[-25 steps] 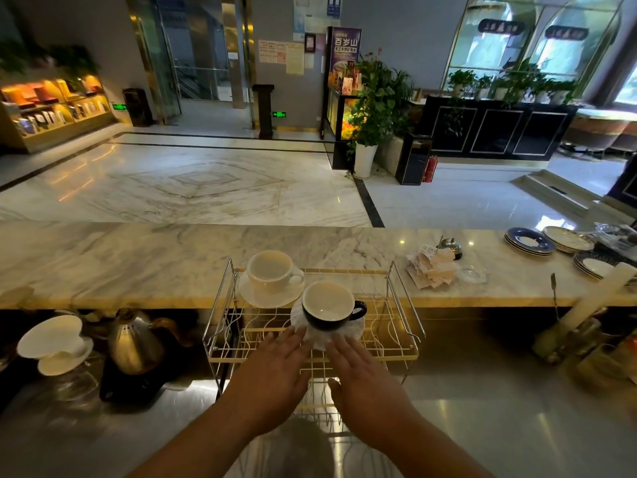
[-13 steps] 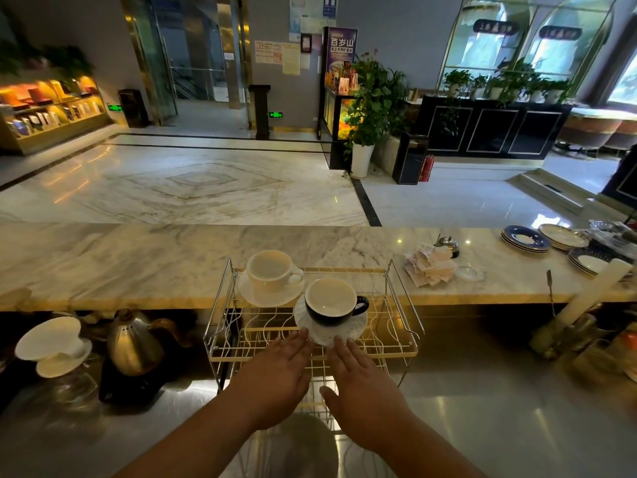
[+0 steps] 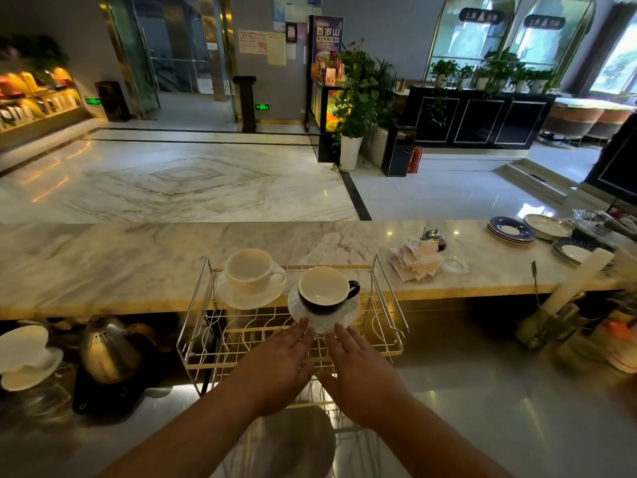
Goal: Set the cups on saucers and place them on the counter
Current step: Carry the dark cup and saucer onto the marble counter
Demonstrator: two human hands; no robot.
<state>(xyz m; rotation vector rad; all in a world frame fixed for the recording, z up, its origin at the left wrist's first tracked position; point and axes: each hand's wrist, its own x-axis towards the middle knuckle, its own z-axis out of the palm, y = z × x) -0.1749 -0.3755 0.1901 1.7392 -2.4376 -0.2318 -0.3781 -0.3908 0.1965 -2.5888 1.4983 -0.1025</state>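
A dark cup [image 3: 325, 288] with a white inside stands on a white dotted saucer [image 3: 344, 317]. My left hand [image 3: 275, 367] and my right hand [image 3: 362, 377] hold that saucer by its near rim with the fingertips, above a gold wire rack [image 3: 389, 294]. To its left, a white cup [image 3: 250, 270] sits on a white saucer [image 3: 241, 300] at the near edge of the marble counter [image 3: 103, 263]. The two saucers are close together, nearly touching.
A metal kettle [image 3: 110, 350] and white dishes [image 3: 24, 353] stand on the lower steel surface at left. On the counter to the right lie paper slips [image 3: 415, 258], a bell [image 3: 435, 238], a glass dish [image 3: 455, 265] and plate stacks [image 3: 510, 229].
Both hands have carried the saucer with the dark cup a little forward toward the counter. The white cup and its saucer have not moved.
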